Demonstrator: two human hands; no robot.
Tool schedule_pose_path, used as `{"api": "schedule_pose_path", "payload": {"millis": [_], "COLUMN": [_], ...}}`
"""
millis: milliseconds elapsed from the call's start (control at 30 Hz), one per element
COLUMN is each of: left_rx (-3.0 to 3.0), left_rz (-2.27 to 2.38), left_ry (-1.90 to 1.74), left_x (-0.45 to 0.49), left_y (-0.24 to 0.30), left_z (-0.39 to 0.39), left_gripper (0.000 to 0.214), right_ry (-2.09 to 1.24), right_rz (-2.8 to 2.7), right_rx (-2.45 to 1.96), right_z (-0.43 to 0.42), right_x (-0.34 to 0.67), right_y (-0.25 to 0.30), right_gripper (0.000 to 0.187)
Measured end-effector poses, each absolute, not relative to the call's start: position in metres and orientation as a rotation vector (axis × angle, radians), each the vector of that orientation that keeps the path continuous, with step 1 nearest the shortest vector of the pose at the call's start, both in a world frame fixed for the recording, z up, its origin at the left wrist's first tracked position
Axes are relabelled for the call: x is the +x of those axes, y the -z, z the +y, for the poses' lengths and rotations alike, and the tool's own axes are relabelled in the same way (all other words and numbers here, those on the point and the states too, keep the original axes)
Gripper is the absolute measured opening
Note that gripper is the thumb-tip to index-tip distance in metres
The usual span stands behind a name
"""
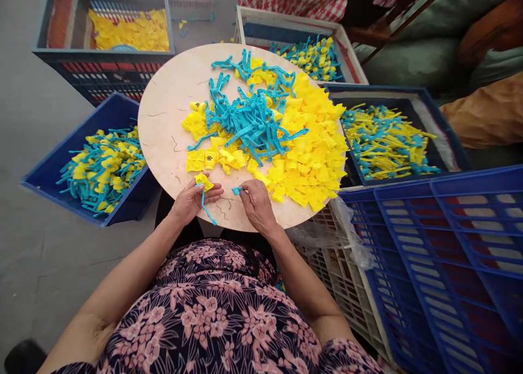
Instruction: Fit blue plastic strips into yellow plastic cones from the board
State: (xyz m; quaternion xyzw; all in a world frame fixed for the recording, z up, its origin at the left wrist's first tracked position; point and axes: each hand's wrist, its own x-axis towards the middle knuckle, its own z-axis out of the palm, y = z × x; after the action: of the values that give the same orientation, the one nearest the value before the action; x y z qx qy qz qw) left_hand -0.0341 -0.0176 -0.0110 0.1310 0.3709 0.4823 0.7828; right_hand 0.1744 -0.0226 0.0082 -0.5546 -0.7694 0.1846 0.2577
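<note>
My left hand (187,202) is turned palm up at the front of the round table, its thumb holding a small yellow plastic piece (205,182) on the fingers. A thin blue strip (207,209) hangs down from that piece across the palm. To its right, my right hand (258,204) pinches a small blue plastic piece (237,190) between thumb and fingertips; most of that piece is hidden. Beyond both hands lies a heap of blue plastic strips (249,120). Loose yellow pieces (312,145) cover the table's right side.
The round table (157,101) has a pale top. A blue bin (41,180) of blue-and-yellow parts stands left, and a crate (102,52) with yellow pieces behind it. More bins (447,139) of parts stand right and behind. Blue crates (441,227) flank my right side.
</note>
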Motion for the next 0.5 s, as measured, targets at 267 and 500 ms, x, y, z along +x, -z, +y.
{"api": "schedule_pose_path", "payload": {"millis": [267,500], "left_rx": [0.27,0.237], "left_rz": [0.767,0.846], "left_ry": [-1.022,-1.068], "left_x": [-0.035,-0.028], "left_y": [0.01,0.01], "left_z": [-0.018,-0.016], "left_gripper": [0.048,0.04], "right_ry": [-0.912,-0.72], "right_rz": [-1.996,-2.159], "right_rx": [-1.308,-1.558], "right_z": [-0.02,-0.023], "right_x": [0.156,0.137], "right_y": [-0.016,-0.006], "right_gripper": [0.033,0.033]}}
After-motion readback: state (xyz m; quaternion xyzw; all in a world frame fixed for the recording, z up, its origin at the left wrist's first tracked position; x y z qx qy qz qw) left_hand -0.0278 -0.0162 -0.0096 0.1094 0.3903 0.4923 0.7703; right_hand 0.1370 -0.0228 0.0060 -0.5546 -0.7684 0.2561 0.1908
